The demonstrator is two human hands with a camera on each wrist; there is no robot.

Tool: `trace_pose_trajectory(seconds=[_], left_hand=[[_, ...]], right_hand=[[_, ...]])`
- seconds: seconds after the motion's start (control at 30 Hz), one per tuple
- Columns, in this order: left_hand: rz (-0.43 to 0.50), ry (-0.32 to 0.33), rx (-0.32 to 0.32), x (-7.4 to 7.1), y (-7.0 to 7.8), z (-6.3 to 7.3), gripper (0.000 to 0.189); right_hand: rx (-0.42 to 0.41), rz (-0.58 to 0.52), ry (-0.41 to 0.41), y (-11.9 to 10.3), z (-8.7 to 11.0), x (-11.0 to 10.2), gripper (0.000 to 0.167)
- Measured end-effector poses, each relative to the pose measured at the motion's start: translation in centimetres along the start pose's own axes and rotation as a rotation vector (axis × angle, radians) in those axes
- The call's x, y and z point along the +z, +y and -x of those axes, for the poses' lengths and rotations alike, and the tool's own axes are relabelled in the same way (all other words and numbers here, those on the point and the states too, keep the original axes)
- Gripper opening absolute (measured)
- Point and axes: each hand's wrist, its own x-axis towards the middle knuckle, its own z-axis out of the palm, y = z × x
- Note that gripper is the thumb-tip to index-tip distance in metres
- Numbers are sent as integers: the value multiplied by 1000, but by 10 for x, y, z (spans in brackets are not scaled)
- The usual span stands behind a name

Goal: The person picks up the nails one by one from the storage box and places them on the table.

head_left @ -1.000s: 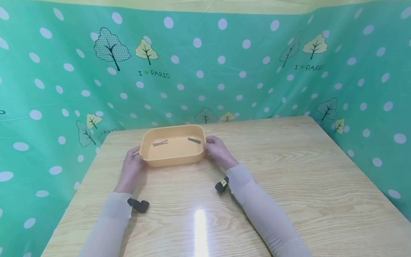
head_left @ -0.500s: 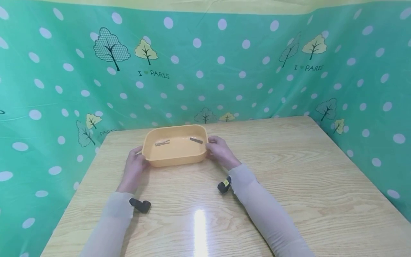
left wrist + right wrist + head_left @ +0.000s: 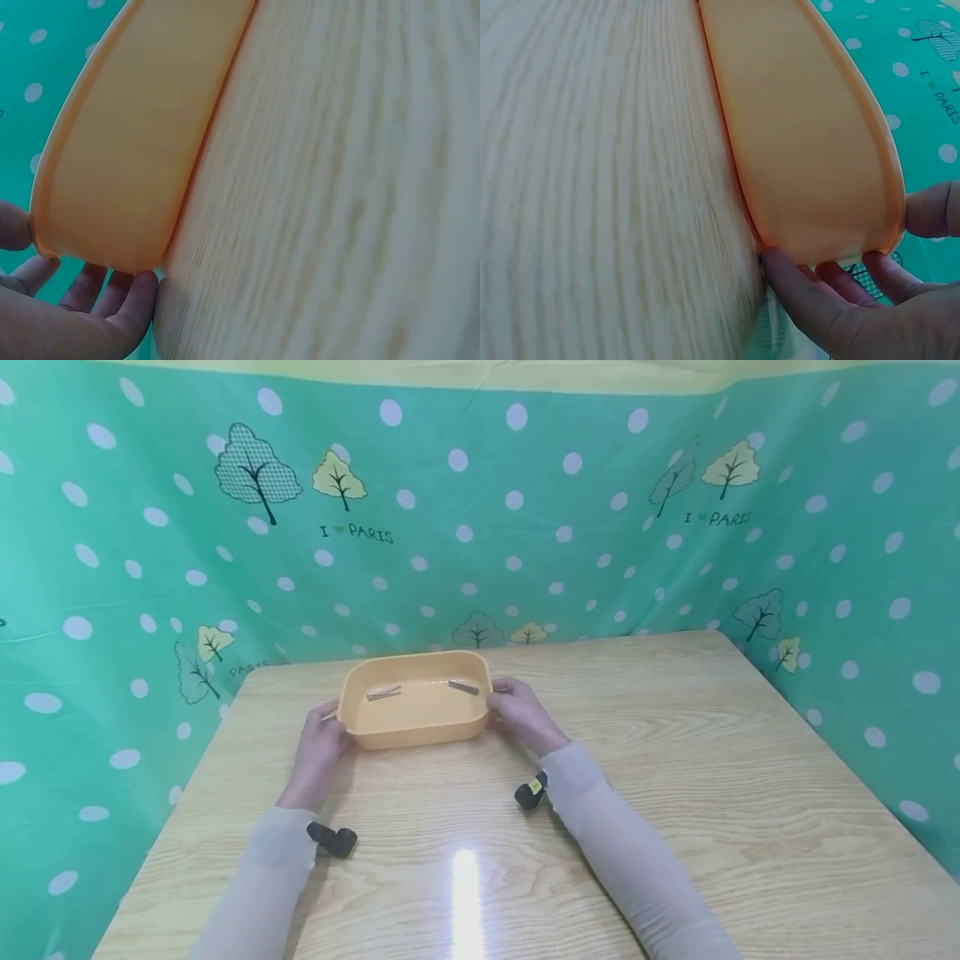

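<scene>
A shallow yellow-orange plastic tray [image 3: 420, 737] with rounded corners stands near the back of the table. Its left end is held by my left hand [image 3: 318, 753], its right end by my right hand [image 3: 527, 718]. In the left wrist view the thumb [image 3: 13, 226] is at the rim and the fingertips [image 3: 141, 296] touch the end wall. The right wrist view shows a similar hold, with the thumb [image 3: 930, 210] at the rim. Inside lie a thin V-shaped metallic item [image 3: 384, 693] on the left and a slim dark bar [image 3: 463, 687] on the right; their kinds are unclear.
The wood-grain table [image 3: 675, 760] extends to the right and toward me. Behind and at both sides hangs a green dotted cloth [image 3: 480, 502]. Black wrist cameras [image 3: 531, 793] are strapped over light sleeves. A bright light reflection lies on the front of the table.
The tray has shifted slightly to the right, with both hands still holding its ends. The two items inside have moved along with it.
</scene>
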Motion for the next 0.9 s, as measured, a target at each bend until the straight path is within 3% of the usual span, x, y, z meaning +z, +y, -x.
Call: trace_pose_trajectory(seconds=[0.9], left_hand=[[24, -31, 28, 16, -1, 1, 51]], right_hand=[[13, -28, -2, 1, 6, -17, 46]])
